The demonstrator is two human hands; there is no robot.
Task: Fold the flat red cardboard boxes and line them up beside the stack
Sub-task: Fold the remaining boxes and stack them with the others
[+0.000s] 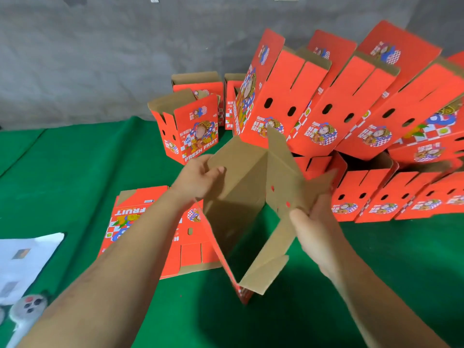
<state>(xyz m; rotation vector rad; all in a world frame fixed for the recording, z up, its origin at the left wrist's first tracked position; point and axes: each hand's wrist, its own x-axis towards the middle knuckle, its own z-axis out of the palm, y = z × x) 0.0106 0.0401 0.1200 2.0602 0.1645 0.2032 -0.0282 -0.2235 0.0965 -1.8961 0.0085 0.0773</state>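
Note:
A partly opened red cardboard box stands on end in the middle, its brown inside facing me and its flaps spread. My left hand grips the box's upper left edge, thumb over the inner wall. My right hand holds the right wall and its flap from outside. Under my left forearm lies the stack of flat red boxes. Folded boxes stand behind, and rows of folded boxes lean and pile at the right.
Everything sits on a green cloth before a grey wall. A white sheet lies at the left edge, with a small grey object bearing dark and red dots below it.

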